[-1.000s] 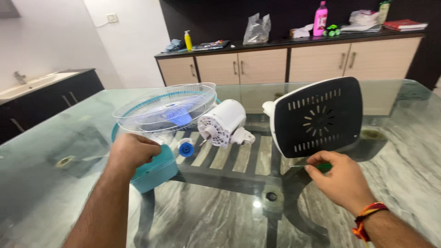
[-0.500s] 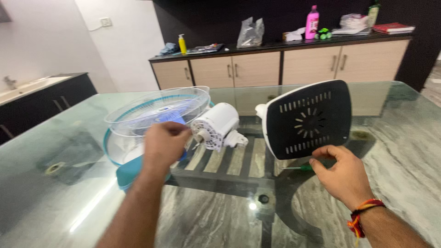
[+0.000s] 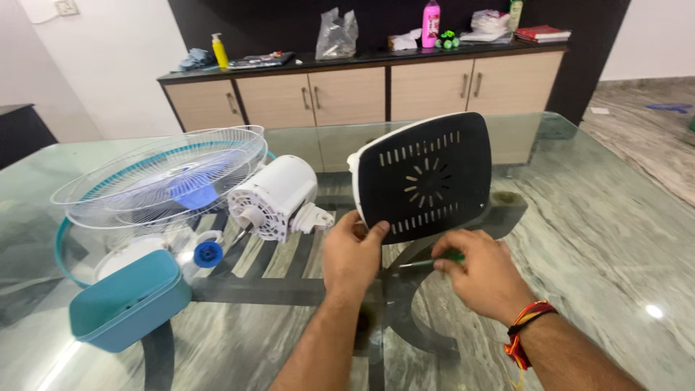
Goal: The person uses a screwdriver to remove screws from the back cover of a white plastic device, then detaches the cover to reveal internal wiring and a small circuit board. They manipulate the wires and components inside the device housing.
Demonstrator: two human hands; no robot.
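Note:
A black fan base plate (image 3: 423,177) with slots and a white rim stands tilted on its edge on the glass table (image 3: 601,239). My left hand (image 3: 352,252) grips its lower left edge. Just to the right, my right hand (image 3: 481,271) is closed around a green-handled screwdriver (image 3: 443,258) lying low near the plate's bottom edge. A white fan motor (image 3: 276,195) lies left of the plate, and beyond it rests a clear wire fan guard (image 3: 163,175) over a blue blade.
A teal plastic cover (image 3: 129,300) sits at the near left, with a small blue knob (image 3: 208,253) and white parts beside it. Behind the table runs a wooden sideboard (image 3: 362,87) carrying bottles, bags and books.
My left hand left the fan guard, crossed to the right and took hold of the black plate's lower edge. My right hand stayed by the plate's bottom with the screwdriver.

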